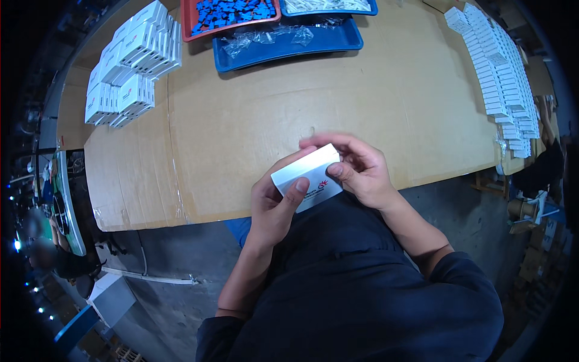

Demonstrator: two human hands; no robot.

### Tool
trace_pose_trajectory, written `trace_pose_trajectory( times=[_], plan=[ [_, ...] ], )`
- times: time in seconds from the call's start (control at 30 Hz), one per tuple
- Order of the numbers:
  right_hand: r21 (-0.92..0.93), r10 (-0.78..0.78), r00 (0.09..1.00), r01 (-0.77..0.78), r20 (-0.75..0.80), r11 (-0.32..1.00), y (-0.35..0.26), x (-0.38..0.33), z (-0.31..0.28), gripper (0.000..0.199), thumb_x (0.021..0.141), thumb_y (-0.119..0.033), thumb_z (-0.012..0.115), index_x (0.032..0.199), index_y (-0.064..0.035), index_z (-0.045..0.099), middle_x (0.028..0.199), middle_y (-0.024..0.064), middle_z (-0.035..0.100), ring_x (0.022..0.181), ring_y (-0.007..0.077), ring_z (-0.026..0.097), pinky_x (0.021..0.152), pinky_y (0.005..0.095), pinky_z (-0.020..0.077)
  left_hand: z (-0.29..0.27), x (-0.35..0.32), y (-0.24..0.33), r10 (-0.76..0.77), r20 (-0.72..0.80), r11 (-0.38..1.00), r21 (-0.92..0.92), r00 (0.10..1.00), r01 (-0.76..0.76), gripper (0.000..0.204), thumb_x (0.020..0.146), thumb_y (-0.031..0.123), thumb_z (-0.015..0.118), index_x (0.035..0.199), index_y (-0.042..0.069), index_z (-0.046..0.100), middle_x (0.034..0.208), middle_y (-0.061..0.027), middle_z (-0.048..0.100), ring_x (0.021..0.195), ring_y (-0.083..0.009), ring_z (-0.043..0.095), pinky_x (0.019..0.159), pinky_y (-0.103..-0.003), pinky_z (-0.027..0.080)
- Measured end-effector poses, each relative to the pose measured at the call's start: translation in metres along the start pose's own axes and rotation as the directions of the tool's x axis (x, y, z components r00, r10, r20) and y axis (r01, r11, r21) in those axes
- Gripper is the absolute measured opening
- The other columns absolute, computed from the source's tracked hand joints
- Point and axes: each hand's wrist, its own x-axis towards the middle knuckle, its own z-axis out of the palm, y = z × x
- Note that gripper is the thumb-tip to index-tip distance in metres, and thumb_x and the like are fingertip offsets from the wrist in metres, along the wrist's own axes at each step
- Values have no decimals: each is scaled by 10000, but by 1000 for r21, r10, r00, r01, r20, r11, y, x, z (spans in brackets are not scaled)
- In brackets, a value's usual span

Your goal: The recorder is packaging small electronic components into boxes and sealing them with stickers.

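Note:
A small white box [313,187] with a red mark on its face is held between both hands, tilted, just over the table's near edge. My left hand [277,196] is closed round its left side, the thumb pressed on the printed face. On the box's right end, my right hand [365,172] pinches the upper corner with its thumb, while its other fingers, slightly blurred, reach behind the top edge. The box's back and the fingertips behind it are hidden.
White boxes [129,60] stand stacked at the table's left, and long stacks of white boxes [497,72] line its right edge. At the back, a red tray [187,27] holds blue pieces, a blue tray [289,57] holds clear plastic bags, and another blue tray [375,8] holds white items. A person [57,256] is at far left.

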Motion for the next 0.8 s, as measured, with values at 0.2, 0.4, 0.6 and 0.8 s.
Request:
trace_pose_trajectory(
  times=[0.2, 0.4, 0.6, 0.8],
  plan=[
    [42, 40, 996, -36, -75, 998, -2, -7, -1, 328, 998, -57, 718, 1297, 64, 657, 1222, 124, 735, 901, 46, 626, 720, 185, 498, -3, -5, 1, 9, 39, 998, 61, 999, -11, 469, 1028, 211, 717, 1419, -24, 611, 1247, -99, 720, 1124, -152, 667, 986, -311, 525],
    [-1, -32, 996, 32, -78, 999, -4, -5, 0, 323, 995, -45, 722, 1292, 62, 656, 1148, 113, 740, 844, 29, 603, 648, 177, 450, -1, -6, 3, -21, 38, 998, 52, 999, 19, 466, 1029, 194, 715, 1422, -32, 605, 1270, -102, 711, 1147, -143, 652, 994, -297, 517],
    [53, 123, 980, -116, -154, 992, -2, 5, 3, 346, 986, -43, 732, 1302, 64, 640, 1197, 117, 719, 1040, 119, 677, 863, 255, 564, -1, -3, -8, -94, -53, 995, -48, 994, 91, 481, 1078, 268, 637, 1450, -30, 572, 1305, -112, 684, 1144, -139, 650, 987, -292, 522],
    [28, 200, 977, -198, -70, 980, 10, 4, -1, 364, 933, -41, 789, 1251, 50, 636, 1229, 109, 682, 1197, 160, 648, 1003, 318, 553, 2, 3, -10, -40, -221, 967, -256, 974, -19, 601, 1099, 376, 571, 1534, -18, 443, 1422, -132, 590, 1255, -184, 605, 1050, -351, 492]
  ],
)
